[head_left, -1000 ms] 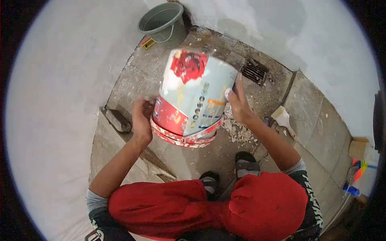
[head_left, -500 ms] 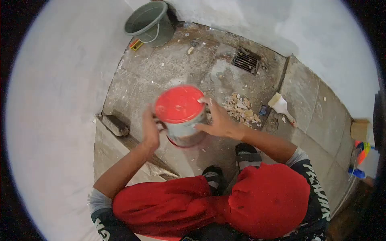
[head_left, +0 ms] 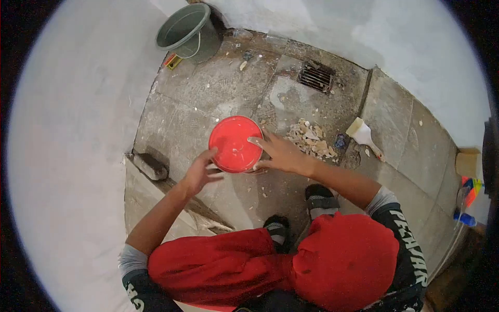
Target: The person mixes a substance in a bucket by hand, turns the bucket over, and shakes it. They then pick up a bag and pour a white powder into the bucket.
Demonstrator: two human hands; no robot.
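A round tub with a red lid is in front of me, seen almost straight from above, its side mostly hidden under the lid. At the lid's lower left edge is my left hand, fingers spread, one fingertip at the rim. My right hand is at the right side, its fingers apart, one reaching over the lid's edge and another low beside the tub.
A grey-green bucket stands at the back left wall, with a small yellow object beside it. Chips lie in a pile right of the tub, near a brush and a floor drain. A stone block lies left.
The tub has gone from tilted, with its side showing, to upright with the lid facing up. My left hand has moved lower and its fingers have spread.
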